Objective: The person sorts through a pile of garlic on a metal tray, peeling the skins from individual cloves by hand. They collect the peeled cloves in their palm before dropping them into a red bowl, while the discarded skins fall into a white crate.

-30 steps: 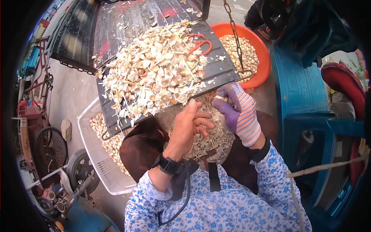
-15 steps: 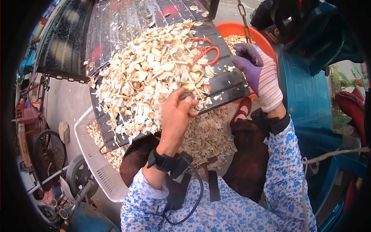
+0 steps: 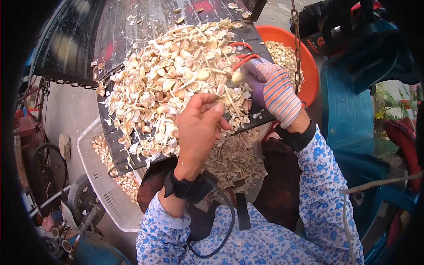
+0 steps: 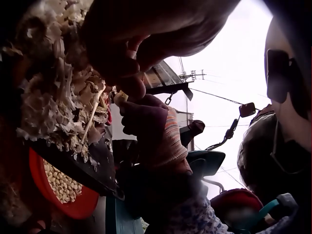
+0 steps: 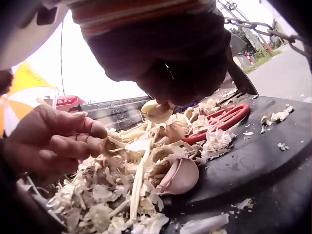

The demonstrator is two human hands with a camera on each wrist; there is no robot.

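Note:
A heap of garlic cloves and papery skins point(image 3: 163, 84) covers the black ribbed tailgate point(image 3: 265, 115). My gloved right hand point(image 3: 274, 90) is at the heap's right side, pinching a pale garlic clove point(image 3: 238, 77) at its fingertips. The right wrist view shows this clove point(image 5: 157, 111) just under the dark glove fingers. My bare left hand point(image 3: 198, 128) hovers over the heap's near edge, its fingers loosely bent around no visible object. In the right wrist view the left hand point(image 5: 56, 139) is to the left of the clove. Red-handled scissors point(image 3: 243, 55) lie partly under skins beside the glove.
An orange basin point(image 3: 311, 75) of peeled cloves stands beyond the tailgate's right corner, with a hanging chain point(image 3: 297, 44) in front. At lower left is a white crate point(image 3: 112, 201) of cloves. Skins and stalks point(image 3: 236, 159) fill the space between the knees. A teal chair point(image 3: 349, 101) stands right.
My right hand went from above the lap out toward the orange basin, then back left to the heap, where it now pinches a clove. The left hand moved forward over the heap.

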